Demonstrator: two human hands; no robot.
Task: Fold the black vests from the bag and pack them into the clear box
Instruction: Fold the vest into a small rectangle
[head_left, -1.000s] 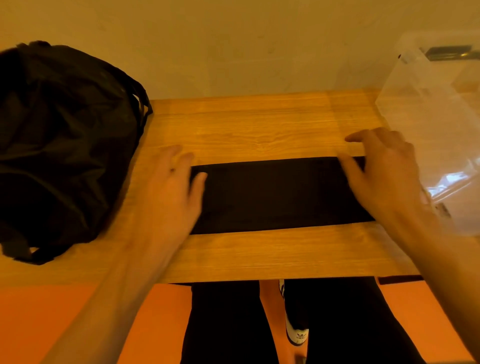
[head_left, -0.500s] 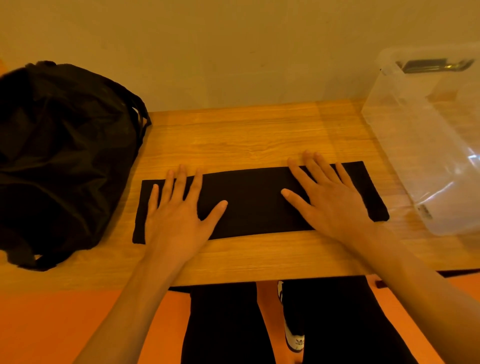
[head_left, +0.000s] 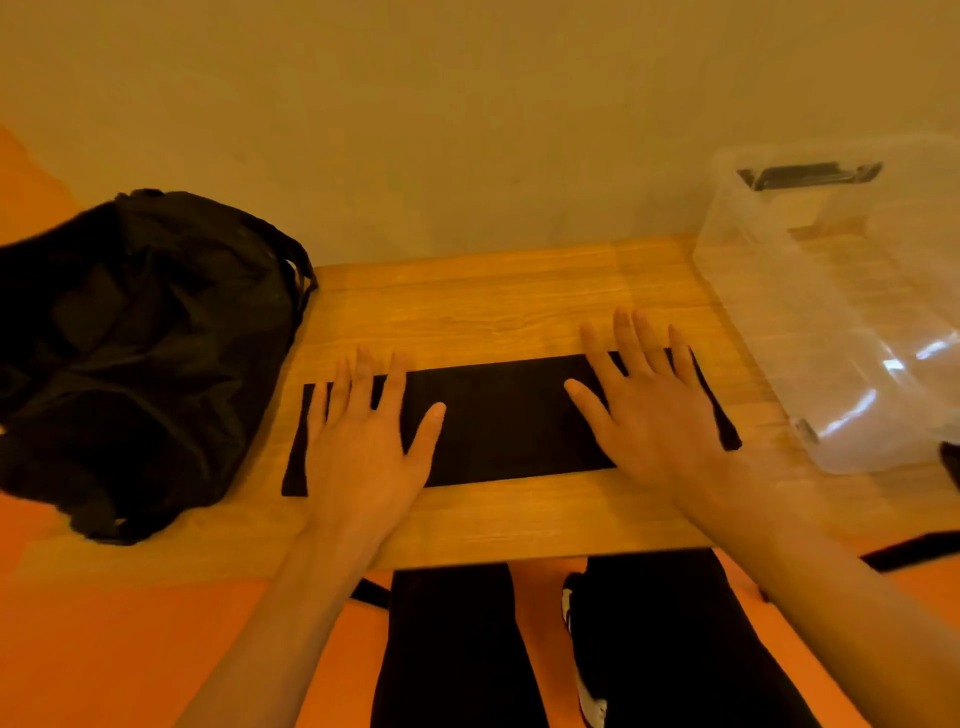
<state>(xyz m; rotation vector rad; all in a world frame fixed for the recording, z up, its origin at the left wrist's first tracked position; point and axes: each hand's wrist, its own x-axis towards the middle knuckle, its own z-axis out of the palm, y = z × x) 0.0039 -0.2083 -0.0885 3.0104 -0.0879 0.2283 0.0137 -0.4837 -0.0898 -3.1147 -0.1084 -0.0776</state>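
Folded black vest (head_left: 504, 421) lies on the worktop (head_left: 493, 301) as a strip, long axis L–R along the near edge. Left grip (head_left: 363, 447) & right grip (head_left: 654, 421) press its ends flat, fingers straight, grasping nothing; right is nearer the clear box (head_left: 831, 312).

Plain indoor room (home or studio, unclear which): wooden table (head_left: 493, 296) against bare beige wall (head_left: 467, 130), orange floor (head_left: 104, 649).
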